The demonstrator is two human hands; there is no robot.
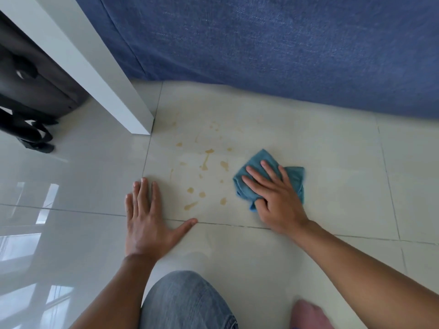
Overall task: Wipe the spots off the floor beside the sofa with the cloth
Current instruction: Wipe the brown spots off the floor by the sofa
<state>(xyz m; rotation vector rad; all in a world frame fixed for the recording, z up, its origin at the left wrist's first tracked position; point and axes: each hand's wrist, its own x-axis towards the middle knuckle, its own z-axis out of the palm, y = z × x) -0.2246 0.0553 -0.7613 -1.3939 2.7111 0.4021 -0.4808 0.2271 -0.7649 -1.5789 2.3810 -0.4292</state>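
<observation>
Several yellowish-brown spots [204, 162] are scattered on the pale floor tiles [320, 143] in front of the blue sofa [273, 43]. A crumpled blue cloth [294, 176] lies on the floor just right of the spots. My right hand [273, 195] presses down on the cloth, fingers spread over it and thumb curled around its near edge. My left hand [147, 219] rests flat on the tile left of the spots, fingers apart, holding nothing.
A white table leg [111, 91] stands on the floor left of the sofa. Behind it is a dark bag [33, 96] with straps. My knee in blue jeans [187, 302] is at the bottom centre, a pink blurred shape [308, 314] beside it.
</observation>
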